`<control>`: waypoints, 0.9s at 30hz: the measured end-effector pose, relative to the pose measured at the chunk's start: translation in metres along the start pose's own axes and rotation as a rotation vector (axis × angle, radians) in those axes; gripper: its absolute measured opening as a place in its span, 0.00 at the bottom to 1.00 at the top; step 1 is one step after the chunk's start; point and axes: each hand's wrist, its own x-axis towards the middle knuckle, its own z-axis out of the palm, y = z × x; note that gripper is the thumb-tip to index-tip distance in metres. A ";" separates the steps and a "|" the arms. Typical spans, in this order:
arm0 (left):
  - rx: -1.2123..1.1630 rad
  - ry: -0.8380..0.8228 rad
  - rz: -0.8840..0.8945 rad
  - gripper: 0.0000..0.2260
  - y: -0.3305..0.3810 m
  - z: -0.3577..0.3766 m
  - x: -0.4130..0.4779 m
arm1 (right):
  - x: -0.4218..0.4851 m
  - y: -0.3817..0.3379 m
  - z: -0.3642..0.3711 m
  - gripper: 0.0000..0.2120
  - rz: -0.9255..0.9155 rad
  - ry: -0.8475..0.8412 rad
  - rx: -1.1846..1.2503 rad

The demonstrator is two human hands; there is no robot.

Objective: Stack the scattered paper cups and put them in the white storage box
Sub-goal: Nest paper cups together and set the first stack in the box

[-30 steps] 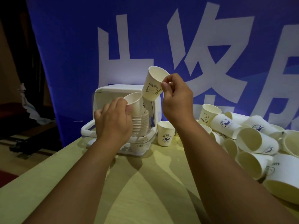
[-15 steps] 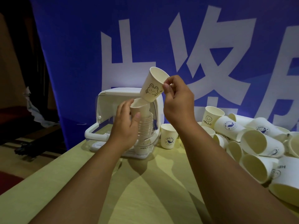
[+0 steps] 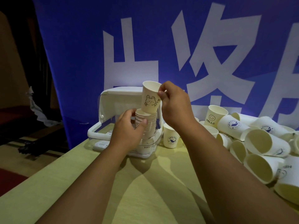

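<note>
Likely light and crushable, a bunny cup is pinched by its rim in the right grip, base entering the stack the left grip clasps inside the white storage box.

The left hand and right hand are bare, and so are both forearms

backdrop: blue banner, large white characters | surface: pale wooden table | left: dark floor
</note>
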 end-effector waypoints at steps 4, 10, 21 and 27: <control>-0.017 0.033 -0.006 0.19 0.001 -0.002 -0.001 | -0.004 0.004 0.010 0.03 0.024 -0.119 -0.018; -0.016 0.020 0.053 0.28 0.003 -0.004 -0.005 | -0.010 0.020 0.026 0.05 0.106 -0.299 -0.049; 0.093 0.080 0.030 0.17 0.000 -0.007 -0.002 | -0.026 0.028 0.045 0.13 0.224 -0.132 0.062; 0.153 0.102 0.052 0.18 0.004 -0.008 -0.006 | -0.031 0.027 0.040 0.15 0.268 -0.107 0.085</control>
